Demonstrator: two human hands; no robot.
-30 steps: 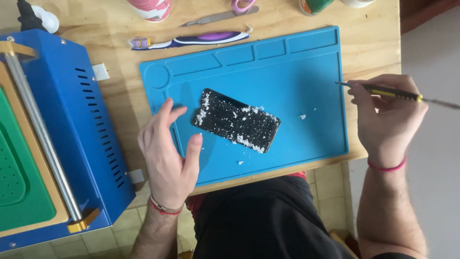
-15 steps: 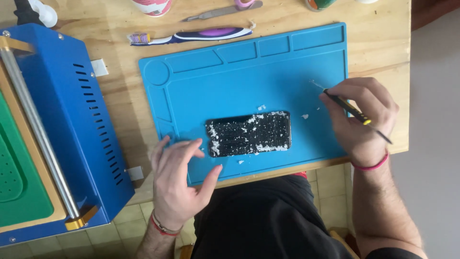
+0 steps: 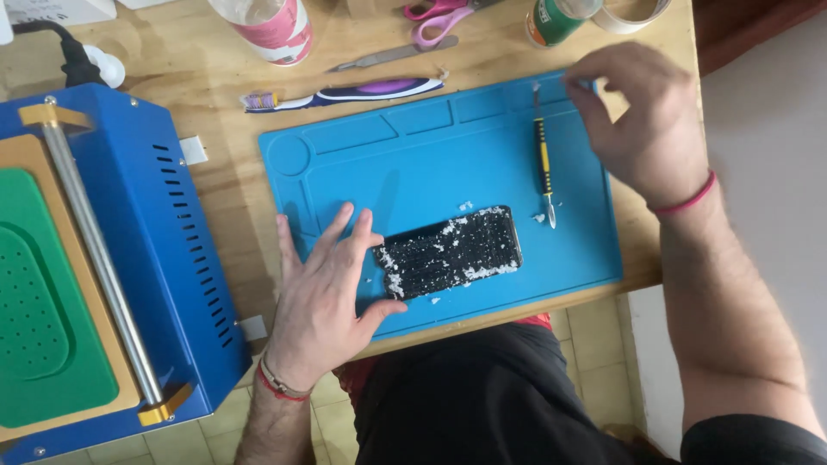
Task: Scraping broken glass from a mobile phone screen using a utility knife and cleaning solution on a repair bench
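A black phone panel [image 3: 452, 251] flecked with white residue lies flat on the blue work mat [image 3: 413, 164], near its front edge. My left hand [image 3: 323, 293] rests on the mat with fingers spread, the thumb and fingertips touching the panel's left end. A thin yellow-and-black pointed tool [image 3: 544, 164] lies on the mat's right side, apart from any hand. My right hand [image 3: 642, 116] hovers over the mat's far right corner, fingers loosely curled, holding nothing.
A large blue machine [image 3: 103, 258] with a green pad fills the left. Behind the mat lie a toothbrush [image 3: 345, 93], a metal spatula [image 3: 392, 54], pink scissors [image 3: 439, 19], a pink cup [image 3: 267, 26], a green can [image 3: 556, 17] and a tape roll [image 3: 637, 10]. The table edge runs close on the right.
My right hand has laid the pointed tool on the mat and moved up to the far right corner. My left hand has shifted onto the panel's left end.
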